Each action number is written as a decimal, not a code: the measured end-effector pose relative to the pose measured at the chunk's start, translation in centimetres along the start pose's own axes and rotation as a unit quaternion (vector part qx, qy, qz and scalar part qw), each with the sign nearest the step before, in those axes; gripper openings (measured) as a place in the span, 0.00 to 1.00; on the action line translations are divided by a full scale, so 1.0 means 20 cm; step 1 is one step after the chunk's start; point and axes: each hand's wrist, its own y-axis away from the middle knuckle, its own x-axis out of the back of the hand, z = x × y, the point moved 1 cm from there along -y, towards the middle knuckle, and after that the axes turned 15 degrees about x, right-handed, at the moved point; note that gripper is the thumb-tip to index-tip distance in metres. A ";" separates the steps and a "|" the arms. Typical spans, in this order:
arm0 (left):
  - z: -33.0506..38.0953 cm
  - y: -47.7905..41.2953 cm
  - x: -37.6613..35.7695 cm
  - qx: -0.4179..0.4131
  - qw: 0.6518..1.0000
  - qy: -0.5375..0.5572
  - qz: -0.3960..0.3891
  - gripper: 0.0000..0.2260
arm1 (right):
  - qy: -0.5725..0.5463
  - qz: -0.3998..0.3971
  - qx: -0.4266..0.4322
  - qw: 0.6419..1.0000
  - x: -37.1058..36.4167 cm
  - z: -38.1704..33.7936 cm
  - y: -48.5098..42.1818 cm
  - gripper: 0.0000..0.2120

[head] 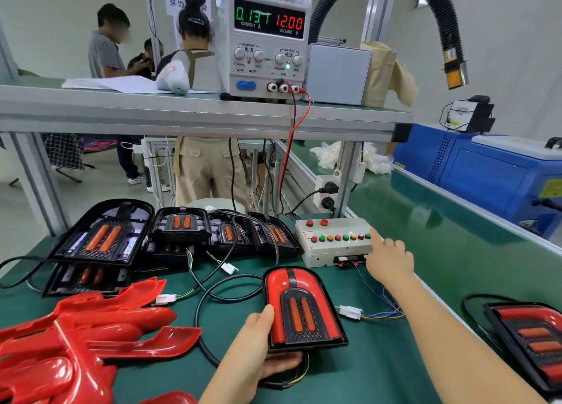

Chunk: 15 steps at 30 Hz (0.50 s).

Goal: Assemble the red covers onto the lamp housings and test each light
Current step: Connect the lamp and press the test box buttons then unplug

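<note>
Loose red covers [76, 336] are piled far left on the green surface [380, 358], with bare housings [103, 236] behind them. Left hand [258, 349] grips the covered lamp [304, 309] at centre, thumb on its left edge, fingers underneath. Right hand [389, 257] has its index finger out and the others curled, fingertip on the switch box [334, 245] at the rightmost button.
</note>
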 end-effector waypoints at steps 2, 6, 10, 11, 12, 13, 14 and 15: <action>0.00 0.01 0.00 0.002 1.000 -0.016 0.007 0.16 | -0.057 0.004 0.018 0.998 0.04 -0.03 0.06 0.18; 0.01 0.03 0.02 -0.013 0.999 -0.047 0.017 0.15 | -0.174 -0.197 0.099 0.960 0.05 -0.06 0.30 0.21; 0.05 0.08 0.05 -0.044 0.992 -0.106 0.060 0.13 | -0.050 -0.160 0.124 0.978 0.01 -0.08 0.51 0.10; 0.06 0.08 0.06 -0.049 0.988 -0.129 0.075 0.13 | -0.054 -0.129 0.122 0.983 0.00 -0.09 0.53 0.06; 0.07 0.09 0.07 -0.053 0.981 -0.160 0.095 0.14 | -0.067 -0.102 0.117 0.986 0.01 -0.10 0.54 0.04; 0.08 0.09 0.09 -0.059 0.969 -0.205 0.123 0.14 | -0.082 -0.079 0.111 0.987 0.01 -0.10 0.55 0.04; 0.10 0.09 0.10 -0.074 0.943 -0.279 0.165 0.15 | -0.093 -0.057 0.107 0.988 0.01 -0.10 0.56 0.04; 0.11 0.09 0.11 -0.103 0.891 -0.379 0.229 0.16 | -0.099 -0.036 0.106 0.989 0.00 -0.10 0.57 0.05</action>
